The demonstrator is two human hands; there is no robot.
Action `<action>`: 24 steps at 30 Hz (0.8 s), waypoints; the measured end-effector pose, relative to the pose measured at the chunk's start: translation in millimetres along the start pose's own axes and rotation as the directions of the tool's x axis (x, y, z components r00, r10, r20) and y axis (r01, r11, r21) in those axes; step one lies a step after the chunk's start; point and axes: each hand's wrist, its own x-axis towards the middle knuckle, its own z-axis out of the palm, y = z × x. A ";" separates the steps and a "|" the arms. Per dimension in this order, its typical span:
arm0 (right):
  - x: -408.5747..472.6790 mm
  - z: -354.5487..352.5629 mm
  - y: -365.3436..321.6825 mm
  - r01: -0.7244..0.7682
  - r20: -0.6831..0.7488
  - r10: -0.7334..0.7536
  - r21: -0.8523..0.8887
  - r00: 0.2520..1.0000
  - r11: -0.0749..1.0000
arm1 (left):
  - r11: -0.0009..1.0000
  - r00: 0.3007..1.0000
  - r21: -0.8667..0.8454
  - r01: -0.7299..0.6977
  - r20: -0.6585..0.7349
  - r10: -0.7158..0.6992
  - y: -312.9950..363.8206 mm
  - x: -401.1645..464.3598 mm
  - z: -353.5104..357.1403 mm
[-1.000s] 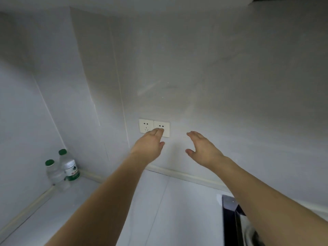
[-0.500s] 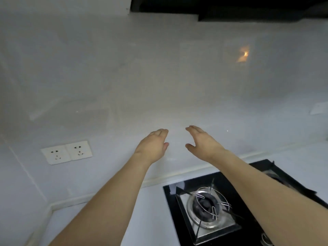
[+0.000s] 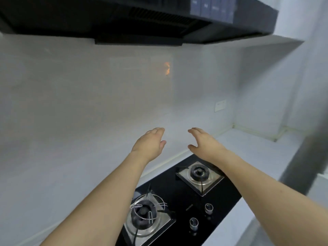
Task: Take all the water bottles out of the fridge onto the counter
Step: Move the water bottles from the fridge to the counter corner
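My left hand (image 3: 150, 143) and my right hand (image 3: 204, 143) are both stretched out in front of me at mid-frame, side by side with a gap between them, palms facing each other. Both are empty with fingers loosely apart. They hover above the back of the white counter (image 3: 248, 150) and the stove. No water bottle and no fridge is in view.
A black two-burner gas stove (image 3: 179, 201) is set into the counter below my arms, with two knobs (image 3: 201, 214) at its front. A black range hood (image 3: 134, 20) hangs overhead. A grey wall (image 3: 88, 96) stands behind. A wall socket (image 3: 220, 105) is at right.
My view has swung to the right: the two bottles in the left corner and the wall sockets have left the frame, and the stove and hood came in. My hands stay outstretched and empty.
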 end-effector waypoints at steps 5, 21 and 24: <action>-39.0 -41.8 89.8 -0.098 -0.043 0.096 -0.038 0.994 0.994 | 0.994 0.994 -0.025 -0.105 0.021 0.106 98.2 39.3 27.0; -185.1 -165.2 328.8 -0.454 -0.237 0.431 -0.050 0.871 0.890 | 0.851 0.855 -0.088 -0.517 -0.013 0.518 417.6 127.0 92.5; -196.2 -175.8 356.3 -0.492 -0.258 0.470 -0.024 0.844 0.870 | 0.816 0.819 -0.086 -0.572 -0.005 0.574 451.6 142.4 103.7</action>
